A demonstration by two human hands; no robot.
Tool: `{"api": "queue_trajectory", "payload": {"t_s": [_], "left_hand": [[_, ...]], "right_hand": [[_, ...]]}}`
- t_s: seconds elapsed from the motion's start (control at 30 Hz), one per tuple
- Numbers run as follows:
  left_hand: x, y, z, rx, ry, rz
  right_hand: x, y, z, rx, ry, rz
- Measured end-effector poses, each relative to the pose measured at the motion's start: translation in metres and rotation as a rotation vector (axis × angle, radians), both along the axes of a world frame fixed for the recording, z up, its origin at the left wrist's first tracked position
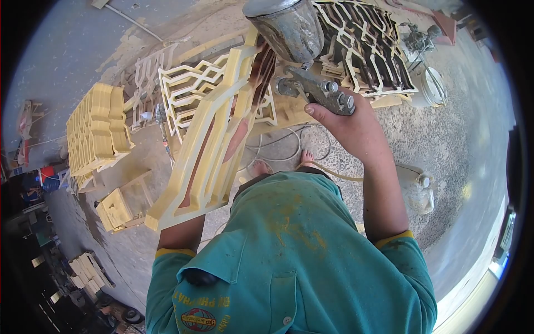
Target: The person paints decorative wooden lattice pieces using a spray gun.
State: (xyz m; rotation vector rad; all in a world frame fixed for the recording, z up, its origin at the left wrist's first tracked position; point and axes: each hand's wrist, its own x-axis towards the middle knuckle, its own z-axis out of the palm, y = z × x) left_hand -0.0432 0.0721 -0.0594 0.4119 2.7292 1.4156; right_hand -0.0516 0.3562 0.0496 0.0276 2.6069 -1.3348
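Head view, looking down over a teal shirt. The right hand was closed around the grip of a spray gun, fingers wrapped tight on it and the thumb lying along the near side. The gun's metal cup stood above the body, and the nozzle end pointed left, just beside the upper edge of a yellow lattice panel.

This panel was held off the ground at a steep tilt, its lower corner near the person's left side and its upper end close to the cup. The inner faces of its cut-outs showed reddish brown. The left forearm ran up behind the panel's lower end. The left hand itself was hidden by the panel (so whether its fingers were clamped or apart could not be told).

On the ground to the left, a stack of yellow panels lay well apart from the held one, with a small yellow box nearer. A cream lattice lay flat behind the held panel. Dark-cored lattices lay at upper right, a white bucket beside them. A plastic jug stood near the right elbow. A hose looped on the ground by two bare feet.
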Motion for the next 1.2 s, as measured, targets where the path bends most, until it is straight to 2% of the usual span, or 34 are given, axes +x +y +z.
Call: {"api": "queue_trajectory", "payload": {"t_s": [0.17, 0.27, 0.43, 0.6, 0.9, 1.0, 1.1, 1.2], "left_hand": [[0.000, -0.002, -0.003, -0.026, 0.026, -0.012], [-0.002, -0.003, -0.009, -0.055, 0.150, -0.040], [0.001, 0.001, 0.002, -0.050, 0.033, -0.008], [0.000, -0.001, 0.002, -0.037, 0.017, -0.032], [0.003, -0.003, -0.004, -0.059, 0.136, -0.047], [0.005, 0.002, 0.001, -0.017, 0.133, -0.040], [0.011, 0.013, 0.009, 0.318, -0.117, 0.073], [0.002, 0.017, 0.032, 0.335, -0.236, 0.146]], "right_hand": [[-0.006, 0.000, -0.003, -0.044, 0.090, -0.029], [-0.011, 0.002, 0.001, -0.041, 0.091, -0.054], [-0.003, 0.005, 0.003, -0.011, 0.025, 0.013], [0.004, 0.002, 0.006, -0.034, -0.049, 0.043], [-0.002, 0.009, -0.002, -0.090, 0.109, -0.127], [0.001, 0.011, 0.000, -0.272, -0.057, -0.145], [0.005, 0.010, -0.005, -0.461, 0.011, -0.104], [0.009, 0.001, -0.016, -0.731, 0.027, -0.154]]}}
